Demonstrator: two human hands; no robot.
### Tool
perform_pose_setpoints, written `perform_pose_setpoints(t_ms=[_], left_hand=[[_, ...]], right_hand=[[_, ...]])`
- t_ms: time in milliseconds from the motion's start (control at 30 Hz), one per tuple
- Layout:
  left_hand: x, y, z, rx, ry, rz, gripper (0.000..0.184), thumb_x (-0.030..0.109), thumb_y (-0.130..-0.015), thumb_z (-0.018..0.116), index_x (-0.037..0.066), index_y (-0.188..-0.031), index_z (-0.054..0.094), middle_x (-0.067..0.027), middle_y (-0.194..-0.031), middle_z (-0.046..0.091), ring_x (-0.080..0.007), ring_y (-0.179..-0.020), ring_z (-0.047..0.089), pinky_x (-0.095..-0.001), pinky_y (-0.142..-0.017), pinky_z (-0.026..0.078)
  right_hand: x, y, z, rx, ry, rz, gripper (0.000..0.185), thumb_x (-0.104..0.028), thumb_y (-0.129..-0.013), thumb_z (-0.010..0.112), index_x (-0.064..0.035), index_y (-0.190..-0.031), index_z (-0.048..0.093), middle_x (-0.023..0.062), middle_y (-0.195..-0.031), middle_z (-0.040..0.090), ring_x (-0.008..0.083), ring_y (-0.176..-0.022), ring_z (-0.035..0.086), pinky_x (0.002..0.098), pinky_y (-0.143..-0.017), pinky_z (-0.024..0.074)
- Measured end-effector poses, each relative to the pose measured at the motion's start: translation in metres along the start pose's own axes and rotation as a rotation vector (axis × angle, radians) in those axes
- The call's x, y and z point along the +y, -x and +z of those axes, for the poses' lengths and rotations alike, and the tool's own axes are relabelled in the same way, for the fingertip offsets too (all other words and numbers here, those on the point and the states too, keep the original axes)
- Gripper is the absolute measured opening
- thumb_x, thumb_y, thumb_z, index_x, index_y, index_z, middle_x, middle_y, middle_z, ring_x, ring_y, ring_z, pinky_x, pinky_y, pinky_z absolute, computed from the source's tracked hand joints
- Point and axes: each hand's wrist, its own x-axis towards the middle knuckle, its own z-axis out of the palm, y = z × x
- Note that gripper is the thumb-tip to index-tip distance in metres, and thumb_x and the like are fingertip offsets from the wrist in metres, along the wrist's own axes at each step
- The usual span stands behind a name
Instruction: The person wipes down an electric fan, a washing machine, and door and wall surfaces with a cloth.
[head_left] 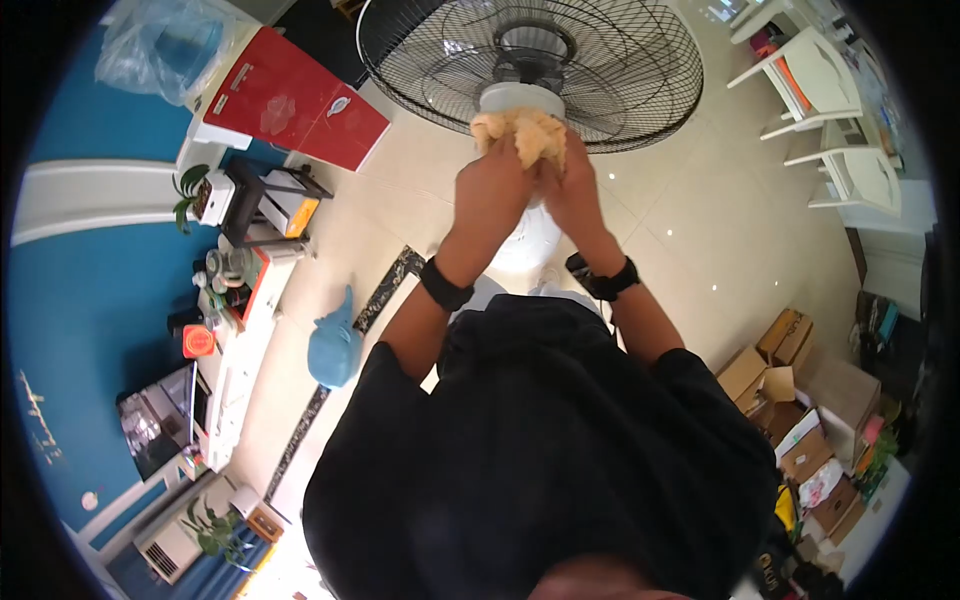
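A pedestal fan [522,100] with a wide black wire grille stands in front of me, at the top of the view. A pale orange cloth [518,128] is bunched against its light grey motor housing, just below the grille. My left hand [495,190] is closed on the cloth from the left side. Close beside it, my right hand [570,185] grips the cloth's right part, near the fan's neck. Some fingertips are hidden behind the cloth and hands. Below them shows the fan's white base [530,243].
A red cabinet [295,100] stands to the upper left. A blue elephant-shaped object [333,345] sits on the tiled floor at left. White chairs [815,80] are at upper right, and cardboard boxes [745,378] pile up at lower right.
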Motion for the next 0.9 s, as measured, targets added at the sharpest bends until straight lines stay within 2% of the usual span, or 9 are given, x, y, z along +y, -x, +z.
perform_pose_setpoints(t_ms=[33,133,267,400,500,567,700,800,900], left_hand=[[0.002,0.009,0.005,0.067,0.034,0.023,0.038,0.029,-0.087,0.063,0.002,-0.113,0.056,-0.018,-0.08,0.067,-0.0365,-0.07,0.066,-0.0451,-0.06,0.053],[0.025,0.037,-0.001,-0.01,0.02,-0.109,0.043,0.026,-0.085,0.066,0.002,-0.118,0.051,-0.018,-0.08,0.066,-0.0383,-0.071,0.065,-0.0452,-0.061,0.053],[0.026,0.067,0.022,-0.056,-0.011,-0.092,0.034,0.016,-0.084,0.064,0.001,-0.112,0.052,-0.0121,-0.097,0.063,-0.0323,-0.076,0.065,-0.0413,-0.059,0.053],[0.029,0.076,0.029,0.0,0.01,-0.094,0.039,0.012,-0.084,0.063,-0.001,-0.118,0.05,-0.014,-0.104,0.062,-0.0341,-0.076,0.065,-0.0428,-0.059,0.053],[0.033,0.063,0.023,0.019,0.002,-0.07,0.032,0.01,-0.084,0.06,-0.004,-0.111,0.051,-0.0156,-0.097,0.061,-0.0339,-0.073,0.065,-0.0412,-0.056,0.053],[0.035,0.048,0.02,0.13,0.01,0.011,0.022,0.008,-0.083,0.057,-0.003,-0.101,0.052,-0.0155,-0.089,0.06,-0.0333,-0.069,0.065,-0.0407,-0.055,0.053],[0.031,0.029,0.014,0.105,-0.025,-0.007,0.017,0.006,-0.082,0.057,-0.002,-0.096,0.053,-0.0144,-0.085,0.062,-0.0333,-0.067,0.065,-0.04,-0.055,0.053],[0.026,0.033,0.006,0.041,0.091,-0.019,0.023,0.014,-0.088,0.053,-0.003,-0.102,0.05,-0.0205,-0.088,0.063,-0.0383,-0.071,0.064,-0.0461,-0.06,0.052],[0.008,0.047,0.003,-0.059,0.131,0.051,0.024,0.015,-0.089,0.052,-0.002,-0.105,0.05,-0.0204,-0.086,0.063,-0.0387,-0.07,0.063,-0.047,-0.06,0.052]], right_hand=[[0.006,0.007,-0.001,-0.007,0.036,-0.08,0.049,-0.006,-0.083,0.057,0.0005,-0.131,0.049,0.021,-0.136,0.047,0.0381,-0.123,0.049,0.0408,-0.103,0.0412],[0.004,0.025,-0.016,-0.087,0.013,-0.133,0.049,-0.006,-0.084,0.057,0.0009,-0.131,0.048,0.0206,-0.137,0.047,0.0387,-0.122,0.05,0.0417,-0.102,0.0426],[0.001,0.044,-0.028,-0.191,-0.133,0.016,0.049,-0.005,-0.085,0.057,0.0028,-0.132,0.046,0.021,-0.137,0.046,0.0393,-0.119,0.052,0.0413,-0.099,0.0447],[0.001,0.038,-0.031,-0.171,-0.024,-0.171,0.048,-0.003,-0.085,0.056,0.0027,-0.132,0.047,0.0194,-0.14,0.042,0.0382,-0.123,0.049,0.0402,-0.1,0.0437],[0.003,0.016,-0.029,-0.187,-0.08,-0.194,0.048,0.001,-0.086,0.052,0.0047,-0.134,0.044,0.0188,-0.14,0.042,0.0337,-0.125,0.048,0.0383,-0.103,0.0408],[0.005,-0.003,-0.025,-0.192,-0.072,-0.189,0.049,0.002,-0.085,0.053,0.0053,-0.134,0.044,0.0187,-0.14,0.043,0.0341,-0.125,0.048,0.0383,-0.104,0.0405],[0.005,-0.018,-0.013,-0.146,-0.146,-0.125,0.05,0.0,-0.083,0.056,0.0045,-0.131,0.046,0.0188,-0.138,0.043,0.0351,-0.124,0.049,0.0384,-0.103,0.0414],[0.003,-0.01,-0.005,-0.113,-0.188,-0.075,0.049,0.0,-0.081,0.056,0.0039,-0.129,0.049,0.0195,-0.137,0.044,0.0356,-0.122,0.049,0.0387,-0.101,0.0417],[0.005,0.008,-0.011,-0.162,-0.118,-0.011,0.05,0.003,-0.078,0.054,0.0039,-0.128,0.05,0.0204,-0.137,0.044,0.0352,-0.123,0.049,0.0382,-0.101,0.0417]])
